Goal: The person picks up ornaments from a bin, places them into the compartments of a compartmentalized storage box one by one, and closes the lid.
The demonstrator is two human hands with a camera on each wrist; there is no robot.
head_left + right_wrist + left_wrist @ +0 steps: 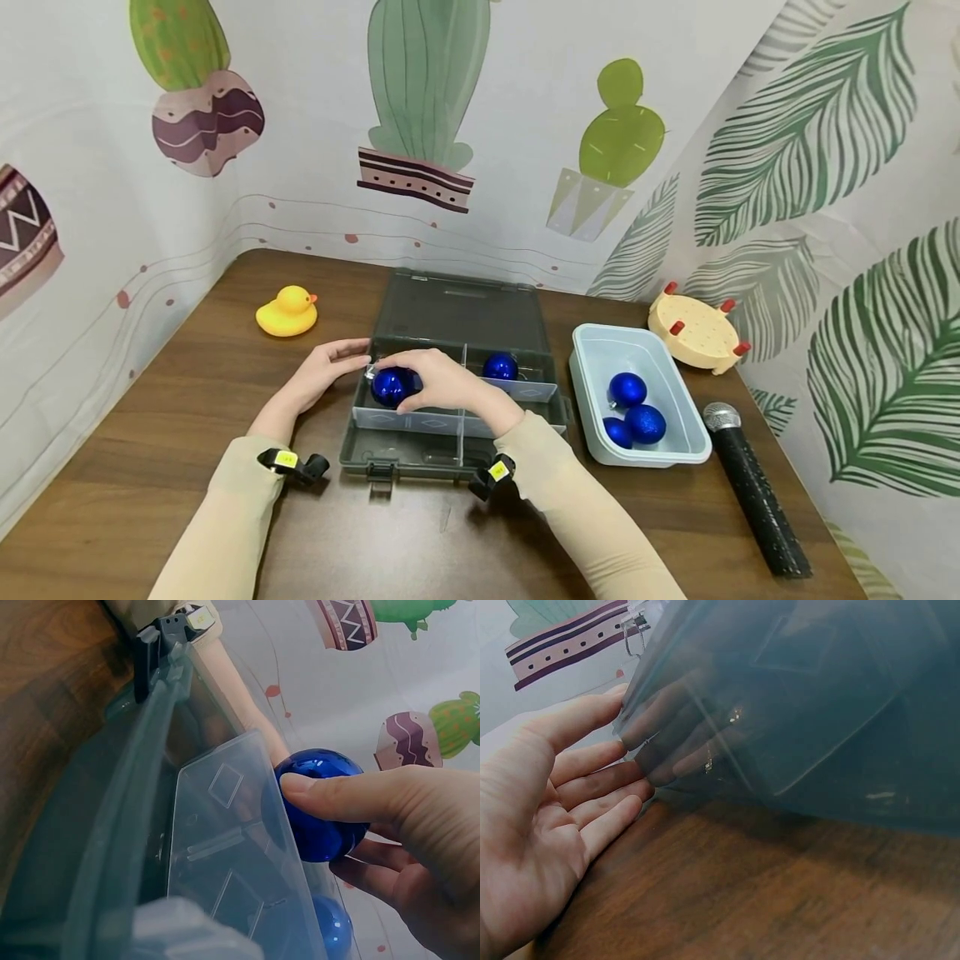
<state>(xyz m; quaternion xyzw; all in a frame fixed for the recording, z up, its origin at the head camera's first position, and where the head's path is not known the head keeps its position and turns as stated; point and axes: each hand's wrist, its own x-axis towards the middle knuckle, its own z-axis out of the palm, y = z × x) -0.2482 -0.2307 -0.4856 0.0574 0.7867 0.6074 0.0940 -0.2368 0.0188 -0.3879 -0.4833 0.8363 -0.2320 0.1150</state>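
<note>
My right hand (438,379) grips a shiny blue Christmas ball (392,387) between thumb and fingers, over the left rear compartment of a dark see-through organizer box (420,446). In the right wrist view, this ball shows beside the upper edge of a clear divider (225,787). Another blue ball (500,367) lies in the right rear compartment. My left hand (318,375) is at the box's left side; the left wrist view shows its nearly straight fingers (604,780) against the dark wall. The box lid (465,312) stands raised at the back.
Right of the box, a pale blue tub (588,392) holds several blue balls (645,423). Beyond it lie a black microphone (757,492) and an upturned small stool-like piece with red-tipped legs (693,329). A yellow rubber duck (288,312) sits at the back left.
</note>
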